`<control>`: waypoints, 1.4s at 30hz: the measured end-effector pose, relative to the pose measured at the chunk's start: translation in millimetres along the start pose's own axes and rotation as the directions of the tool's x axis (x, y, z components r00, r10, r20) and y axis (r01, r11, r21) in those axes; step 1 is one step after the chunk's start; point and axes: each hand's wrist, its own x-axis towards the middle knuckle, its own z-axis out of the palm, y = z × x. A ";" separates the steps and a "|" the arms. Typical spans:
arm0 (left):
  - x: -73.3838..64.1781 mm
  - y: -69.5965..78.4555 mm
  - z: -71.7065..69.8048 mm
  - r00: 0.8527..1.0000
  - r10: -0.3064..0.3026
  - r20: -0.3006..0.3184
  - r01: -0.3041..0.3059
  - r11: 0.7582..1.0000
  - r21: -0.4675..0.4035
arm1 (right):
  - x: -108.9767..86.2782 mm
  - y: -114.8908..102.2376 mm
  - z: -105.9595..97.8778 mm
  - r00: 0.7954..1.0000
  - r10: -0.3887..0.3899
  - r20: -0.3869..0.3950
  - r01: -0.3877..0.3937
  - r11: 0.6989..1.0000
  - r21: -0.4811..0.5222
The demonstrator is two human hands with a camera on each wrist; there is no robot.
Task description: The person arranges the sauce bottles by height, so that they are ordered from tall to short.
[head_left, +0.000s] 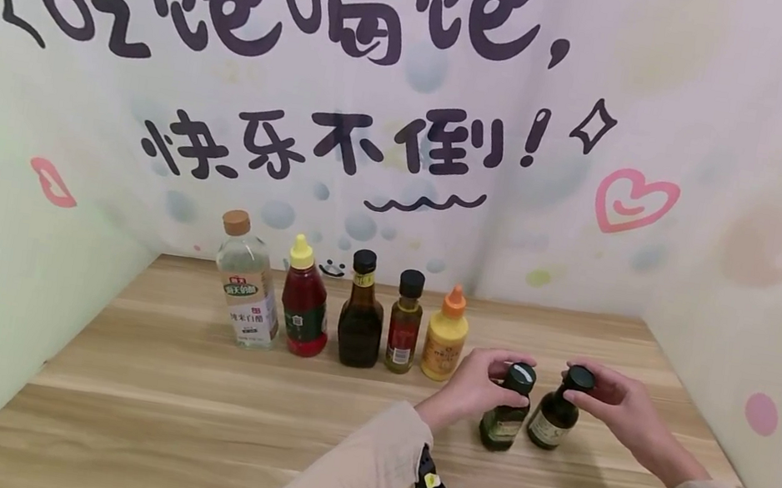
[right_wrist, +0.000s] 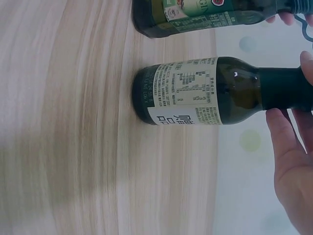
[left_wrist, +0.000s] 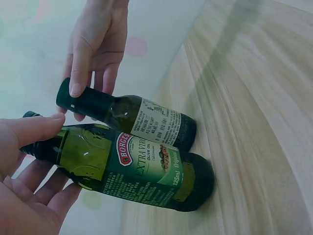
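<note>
My left hand (head_left: 469, 384) holds a green olive oil bottle (head_left: 504, 426) near its dark cap, thumb on one side and fingers on the other. In the left wrist view its green label (left_wrist: 146, 169) reads "Borges Extra Virgin Olive Oil". Beside it, my right hand (head_left: 620, 406) grips a smaller dark bottle (head_left: 549, 424) by its black-wrapped neck. That bottle's cream label (right_wrist: 188, 93) carries small print in the right wrist view. The two bottles stand close together, the olive oil leaning slightly. Whether their bases touch the tabletop, I cannot tell.
Along the back of the wooden table (head_left: 218, 437) stand a clear vinegar bottle (head_left: 249, 290), a red sauce bottle (head_left: 304, 307), a dark brown bottle (head_left: 360, 324), a small black-capped bottle (head_left: 405, 326) and a yellow squeeze bottle (head_left: 446, 341). Printed cloth walls enclose three sides.
</note>
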 end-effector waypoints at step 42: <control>31.0 12.3 -26.9 0.983 0.165 -0.082 -0.118 0.905 0.409 | -1.3 -1.5 -0.1 1.000 0.005 -0.001 -0.006 0.998 -0.068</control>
